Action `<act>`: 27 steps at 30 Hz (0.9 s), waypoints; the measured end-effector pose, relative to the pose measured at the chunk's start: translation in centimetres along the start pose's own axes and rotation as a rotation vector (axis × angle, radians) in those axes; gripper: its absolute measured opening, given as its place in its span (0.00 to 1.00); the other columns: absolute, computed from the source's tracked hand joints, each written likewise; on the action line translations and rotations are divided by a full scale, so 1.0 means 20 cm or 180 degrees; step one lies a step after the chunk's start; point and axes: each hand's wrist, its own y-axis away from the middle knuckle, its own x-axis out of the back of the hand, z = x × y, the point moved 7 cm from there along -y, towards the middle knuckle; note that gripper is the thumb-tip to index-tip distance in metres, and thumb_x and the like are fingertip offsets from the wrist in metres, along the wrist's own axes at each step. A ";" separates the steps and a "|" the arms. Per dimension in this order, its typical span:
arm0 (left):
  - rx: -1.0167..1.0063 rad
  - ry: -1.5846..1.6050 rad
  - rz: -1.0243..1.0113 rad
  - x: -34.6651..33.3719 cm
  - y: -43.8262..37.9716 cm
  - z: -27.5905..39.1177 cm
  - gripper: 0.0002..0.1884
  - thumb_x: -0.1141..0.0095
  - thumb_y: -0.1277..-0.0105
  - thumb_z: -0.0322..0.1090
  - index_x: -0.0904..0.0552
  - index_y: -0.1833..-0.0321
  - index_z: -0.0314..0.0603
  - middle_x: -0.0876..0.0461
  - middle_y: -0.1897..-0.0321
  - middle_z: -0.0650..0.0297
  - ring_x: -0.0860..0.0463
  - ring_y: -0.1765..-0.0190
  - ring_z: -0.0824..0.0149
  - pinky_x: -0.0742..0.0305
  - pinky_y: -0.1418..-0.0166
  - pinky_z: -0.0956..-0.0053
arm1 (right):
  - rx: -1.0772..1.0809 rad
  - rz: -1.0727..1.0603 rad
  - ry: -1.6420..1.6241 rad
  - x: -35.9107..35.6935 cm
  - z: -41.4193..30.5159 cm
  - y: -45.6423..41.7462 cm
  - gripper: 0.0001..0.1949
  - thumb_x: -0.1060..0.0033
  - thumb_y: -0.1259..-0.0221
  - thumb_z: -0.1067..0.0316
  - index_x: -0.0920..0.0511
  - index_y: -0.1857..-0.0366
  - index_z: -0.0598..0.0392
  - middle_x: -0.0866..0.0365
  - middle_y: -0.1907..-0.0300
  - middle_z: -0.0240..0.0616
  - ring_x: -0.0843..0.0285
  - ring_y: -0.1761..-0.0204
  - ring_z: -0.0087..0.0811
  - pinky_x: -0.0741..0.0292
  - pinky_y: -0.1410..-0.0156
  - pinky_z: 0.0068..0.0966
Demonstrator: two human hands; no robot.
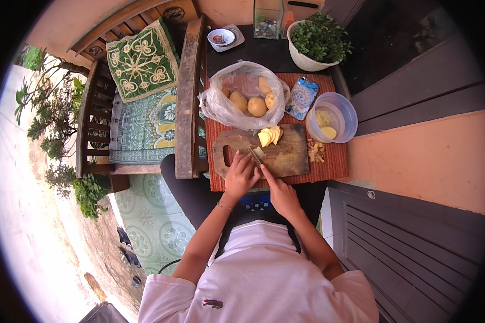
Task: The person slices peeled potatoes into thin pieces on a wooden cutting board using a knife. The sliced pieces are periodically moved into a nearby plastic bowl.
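My right hand (pixel 283 194) grips a knife (pixel 255 156), index finger stretched along its back; the handle is hidden in the palm. The blade slants over a wooden cutting board (pixel 291 159). Beside the blade lies a small pale cut piece (pixel 260 152). My left hand (pixel 241 174) rests at the board's near edge, left of the knife, fingers bent over the wood; whether something is under them is hidden. A fanned stack of potato slices (pixel 270 136) sits at the board's far edge. Behind it, an open clear plastic bag (pixel 216 103) holds several whole potatoes (pixel 257 107).
Right of the board stands a translucent plastic tub (pixel 349 121) with cut pieces inside. Peelings (pixel 316 151) lie below it on the red woven mat (pixel 335 167). A patterned phone case (pixel 303 97), potted plant (pixel 317 44), glass tank (pixel 268 20) and small bowl (pixel 221 37) stand farther back.
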 end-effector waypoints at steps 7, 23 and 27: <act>-0.0005 -0.0059 -0.0052 -0.01 0.01 -0.01 0.14 0.37 0.48 0.25 0.17 0.57 0.28 0.20 0.54 0.53 0.22 0.48 0.51 0.31 0.30 0.54 | 0.0123 0.0187 -0.0330 0.02 -0.01 0.00 0.34 0.56 0.35 0.75 0.47 0.25 0.34 0.21 0.68 0.56 0.21 0.66 0.59 0.23 0.60 0.50; 0.0002 -0.0034 -0.0096 -0.03 0.02 -0.02 0.14 0.39 0.48 0.24 0.18 0.57 0.26 0.22 0.56 0.54 0.22 0.49 0.52 0.31 0.30 0.53 | 0.0124 0.0041 -0.0226 -0.03 -0.02 -0.03 0.34 0.55 0.36 0.73 0.46 0.25 0.36 0.19 0.63 0.56 0.18 0.67 0.58 0.21 0.63 0.50; 0.0007 -0.0072 -0.0096 -0.03 0.02 -0.02 0.15 0.38 0.49 0.24 0.18 0.57 0.26 0.22 0.56 0.54 0.22 0.49 0.52 0.31 0.30 0.52 | 0.0160 -0.0002 -0.0065 -0.05 0.00 -0.03 0.36 0.52 0.38 0.73 0.47 0.25 0.36 0.19 0.66 0.54 0.18 0.70 0.57 0.20 0.66 0.49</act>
